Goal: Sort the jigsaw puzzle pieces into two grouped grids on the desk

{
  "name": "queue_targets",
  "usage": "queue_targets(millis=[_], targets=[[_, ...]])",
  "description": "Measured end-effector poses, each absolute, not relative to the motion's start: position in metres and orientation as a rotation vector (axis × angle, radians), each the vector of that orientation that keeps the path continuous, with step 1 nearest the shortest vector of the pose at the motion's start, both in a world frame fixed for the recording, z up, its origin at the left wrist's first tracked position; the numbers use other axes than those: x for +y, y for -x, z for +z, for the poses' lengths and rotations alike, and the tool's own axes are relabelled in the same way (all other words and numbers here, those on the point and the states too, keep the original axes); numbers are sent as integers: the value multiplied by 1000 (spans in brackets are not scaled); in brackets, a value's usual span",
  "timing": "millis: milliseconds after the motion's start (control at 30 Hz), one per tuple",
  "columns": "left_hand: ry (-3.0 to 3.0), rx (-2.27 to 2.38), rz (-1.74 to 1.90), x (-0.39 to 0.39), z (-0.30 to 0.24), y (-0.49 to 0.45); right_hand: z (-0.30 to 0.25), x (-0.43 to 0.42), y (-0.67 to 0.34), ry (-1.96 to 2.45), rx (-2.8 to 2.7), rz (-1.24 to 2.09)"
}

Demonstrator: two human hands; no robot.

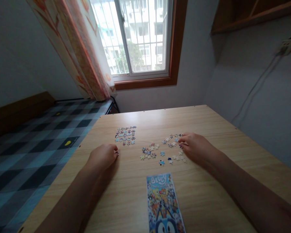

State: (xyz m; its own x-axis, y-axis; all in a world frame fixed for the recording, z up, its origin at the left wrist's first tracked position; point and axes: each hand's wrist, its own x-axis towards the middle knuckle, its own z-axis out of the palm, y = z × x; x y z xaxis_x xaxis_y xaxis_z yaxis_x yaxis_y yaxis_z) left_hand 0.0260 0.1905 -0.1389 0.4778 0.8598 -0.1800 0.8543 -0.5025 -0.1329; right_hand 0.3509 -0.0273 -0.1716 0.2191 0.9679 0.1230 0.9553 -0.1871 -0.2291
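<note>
Closely curled left hand (102, 156), fingers (113, 148) around 1 puzzle piece (117, 152); right hand (196, 145) at loose pieces (174, 144), grip unclear.

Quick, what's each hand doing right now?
Left hand: closed, apparently pinching a puzzle piece.
Right hand: at the loose pieces; whether it's holding one can't be told.

The puzzle pieces (162, 153) bear prints too small to make out

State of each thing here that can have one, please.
Left hand: curled, a piece at its fingertips
Right hand: fingers at loose pieces
Loose pieces: scattered
Left-side pieces: in rough rows
Picture: flat, face up
Curtain: gathered aside
Window: can't tell if shut
Plug: in socket
</note>
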Motion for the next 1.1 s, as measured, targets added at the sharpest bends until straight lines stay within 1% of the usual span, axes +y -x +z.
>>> queue_targets(millis=[233, 400, 533, 800, 1100], targets=[[2670, -1558, 377, 189, -137, -27, -166, -33, -339, 2076, -2036, 226], [2657, -1556, 391, 187, -135, -29, -167, -33, -323, 2082, -2112, 289], [2662, -1547, 395, 187, -135, -29, -171, -29, -324, 2100, -2071, 258], [2662, -1554, 381, 189, -136, -29, -177, -20, -346, 2138, -1903, 33], [2682, -1541, 370, 187, -134, -28, -184, -20, -355, 2053, -1811, 62]])
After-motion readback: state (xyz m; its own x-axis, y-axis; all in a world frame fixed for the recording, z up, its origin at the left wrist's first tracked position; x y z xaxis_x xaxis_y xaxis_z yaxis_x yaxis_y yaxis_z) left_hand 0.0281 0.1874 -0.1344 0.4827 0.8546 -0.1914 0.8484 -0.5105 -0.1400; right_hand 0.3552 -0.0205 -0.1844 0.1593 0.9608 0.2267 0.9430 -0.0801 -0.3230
